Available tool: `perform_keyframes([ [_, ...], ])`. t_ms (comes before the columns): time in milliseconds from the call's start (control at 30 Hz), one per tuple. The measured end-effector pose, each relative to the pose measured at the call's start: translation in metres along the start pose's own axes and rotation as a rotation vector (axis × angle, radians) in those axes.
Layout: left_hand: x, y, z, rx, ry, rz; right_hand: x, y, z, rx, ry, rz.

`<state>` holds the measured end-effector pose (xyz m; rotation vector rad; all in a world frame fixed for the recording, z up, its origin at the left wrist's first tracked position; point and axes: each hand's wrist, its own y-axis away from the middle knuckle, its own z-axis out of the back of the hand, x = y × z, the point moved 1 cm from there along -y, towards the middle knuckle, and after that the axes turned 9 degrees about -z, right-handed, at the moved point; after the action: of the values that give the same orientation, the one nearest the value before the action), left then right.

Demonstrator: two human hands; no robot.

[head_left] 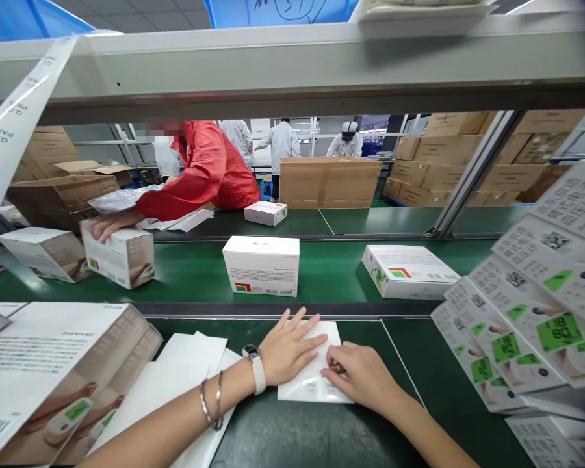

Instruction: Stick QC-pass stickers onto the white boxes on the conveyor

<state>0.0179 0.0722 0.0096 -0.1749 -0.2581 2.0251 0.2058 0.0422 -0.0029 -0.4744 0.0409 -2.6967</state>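
A glossy white sheet (308, 385) with faint print lies on the green bench in front of me. Across its upper left part my left hand (288, 350) rests flat, fingers spread, holding nothing. On the sheet's right side my right hand (363, 374) has its fingers curled into a pinch; whatever is between the fingertips is hidden. More white sheets (188, 364) are spread under and beside my left forearm.
White printed cartons (262, 266) stand on the green conveyor (195, 266) beyond. Stacked cartons flank me, left (43, 364) and right (531, 312). A label strip (17, 117) hangs at left. Across the conveyor, a red-sleeved person's hand (112, 224) rests on a carton. An overhead beam (292, 62) crosses above.
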Motion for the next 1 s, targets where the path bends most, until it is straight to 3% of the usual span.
perform_keyframes([
  [133, -0.005, 0.002, -0.026, 0.037, 0.035, 0.018, 0.003, -0.001, -0.008, 0.0, 0.044, 0.046],
  [367, -0.002, 0.003, -0.028, 0.054, 0.05, 0.031, 0.009, -0.002, -0.012, -0.017, -0.048, 0.043],
  [500, -0.003, 0.001, -0.028, 0.08, 0.059, 0.035, 0.012, -0.002, 0.001, 0.093, -0.406, -0.014],
  [633, -0.003, 0.002, -0.029, 0.081, 0.06, 0.047, -0.003, -0.014, 0.032, 0.206, -0.733, -0.066],
  [700, -0.004, 0.002, -0.027, 0.082, 0.054, 0.051, -0.022, -0.026, 0.051, 0.142, -0.773, -0.106],
  [833, 0.001, -0.008, -0.015, 0.072, 0.047, 0.031, -0.073, -0.051, 0.084, -0.147, -0.735, -0.203],
  [1000, 0.028, -0.058, 0.002, -0.04, 0.029, 0.015, -0.129, -0.067, 0.106, -0.418, -0.299, -0.413],
])
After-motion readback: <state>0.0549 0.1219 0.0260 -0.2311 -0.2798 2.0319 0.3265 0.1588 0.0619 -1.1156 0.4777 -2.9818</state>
